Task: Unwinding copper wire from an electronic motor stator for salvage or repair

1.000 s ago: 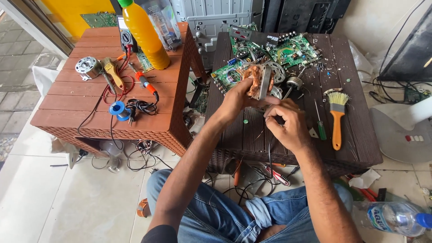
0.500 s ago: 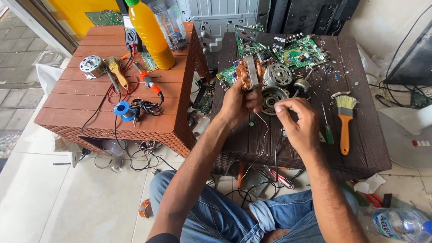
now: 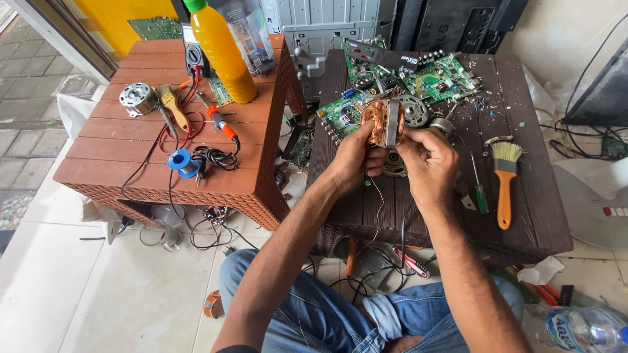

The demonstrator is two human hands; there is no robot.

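My left hand grips a motor stator with copper windings, held up over the dark brown table. My right hand closes on the stator's right side, fingers pinched at its lower edge. Thin wires hang from the stator down past the table edge. Behind the stator lie green circuit boards and round metal motor parts.
A brush with an orange handle and a green screwdriver lie right of my hands. The red-brown table at left carries an orange bottle, a soldering iron, a blue solder spool and a small motor.
My right hand has come up from the wires and closed on the stator's right side. The stator is now held by both hands, a little lower toward me.
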